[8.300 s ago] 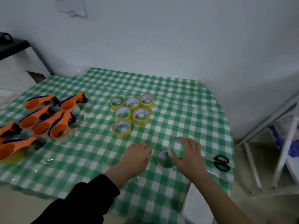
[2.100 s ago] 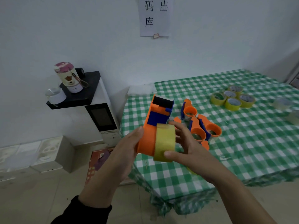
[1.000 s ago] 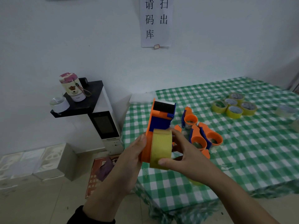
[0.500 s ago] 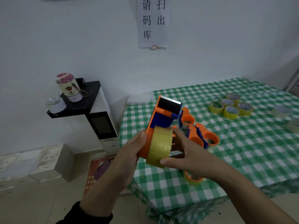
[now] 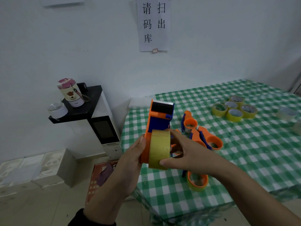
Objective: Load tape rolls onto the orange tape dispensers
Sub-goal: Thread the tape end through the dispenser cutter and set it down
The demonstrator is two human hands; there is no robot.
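The person holds an orange tape dispenser [image 5: 158,123] upright in the air, above the near left corner of the worktop [image 5: 254,160], which is covered in a green checked cloth. The left hand [image 5: 130,162] has its grip closed on the dispenser from the left, palm against the orange side plate and thumb lying up along its edge; its other fingers are hidden behind the body. The right hand [image 5: 190,154] grips a yellow tape roll [image 5: 159,149], thumb under the roll's lower rim and forefinger over its top. The roll sits flat against the dispenser's side plate, below the blue body and the toothed cutter at the top.

On the worktop behind the hands lie two more dispensers [image 5: 211,142], close together. Nearer the front edge lies a loaded dispenser [image 5: 197,181] with a yellow roll on it. Farther right, five yellow rolls [image 5: 234,110] lie flat, touching in a cluster, and a clear roll [image 5: 286,111] lies near the right edge.

A paper notice [image 5: 153,25] hangs on the wall, and a pink-lidded cup [image 5: 70,92] stands on a white cabinet [image 5: 101,121] left of the worktop
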